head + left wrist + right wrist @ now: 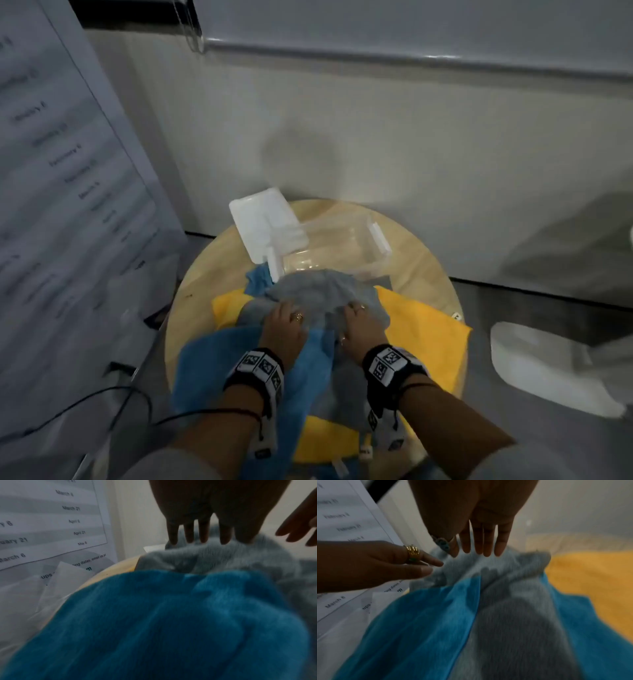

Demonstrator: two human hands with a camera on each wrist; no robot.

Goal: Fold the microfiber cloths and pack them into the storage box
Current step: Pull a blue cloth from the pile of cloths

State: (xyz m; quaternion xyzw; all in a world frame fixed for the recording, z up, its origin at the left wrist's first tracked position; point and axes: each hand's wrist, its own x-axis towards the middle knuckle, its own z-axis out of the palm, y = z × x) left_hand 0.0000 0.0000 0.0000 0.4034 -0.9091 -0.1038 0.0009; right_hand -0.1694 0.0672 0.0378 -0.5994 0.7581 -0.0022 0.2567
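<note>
At the middle of the round wooden table [191, 291], both hands lie flat on a grey cloth [318, 291]. Left hand [282, 323]: fingers [188, 534] straight and slightly spread, tips pressing on the bunched grey fabric, nothing gripped. Right hand [359, 325]: fingers [486, 543] straight and close together, tips down on the same cloth, also not gripping. Gold ring on a left finger, rings visible on the right too.

Grey cloth is crumpled, not flat; its long axis runs roughly near-to-far across the table, far end bunched up against the near wall of the storage box, near end trailing toward the near edge under the right wrist. No clean fold line readable, frames are blurred.

Blue cloth [239, 370] sits under the left wrist, draped over the near-left edge of the table, partly under the grey one. Yellow cloth [428, 329] is spread toward the right edge, one corner overhanging; more yellow shows at the near edge and left of the grey cloth. Second bit of blue peeks out at the box's near-left corner.

Storage box [342, 246]: clear plastic, upright, open, at the far side of the table, long axis running left-right with a slight skew. White lid [267, 222] lies against the box's left end at the far-left edge.

Printed date sheet [68, 154] hangs on the panel left of the table.
</note>
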